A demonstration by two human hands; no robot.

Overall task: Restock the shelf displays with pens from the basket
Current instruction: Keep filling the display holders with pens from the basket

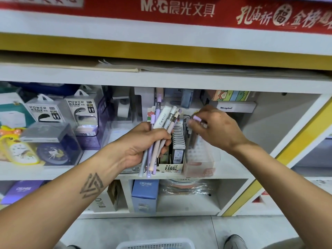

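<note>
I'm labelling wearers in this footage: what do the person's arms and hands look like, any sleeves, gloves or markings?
Both forearms are bare: no sleeves, gloves, watch or rings visible. The left forearm carries a dark tattoo of nested triangles. The left hand and right hand show no markings.

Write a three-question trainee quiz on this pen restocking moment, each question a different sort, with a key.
1. True or false: the left hand grips a bundle of pens.
2. The right hand pinches a pen with which cap colour? A green, B lilac, C red.
3. Fill in: the white basket sits at the frame's ____ edge.

Key: 1 true. 2 B, the lilac-capped pen over the clear display box. 3 bottom.
</note>
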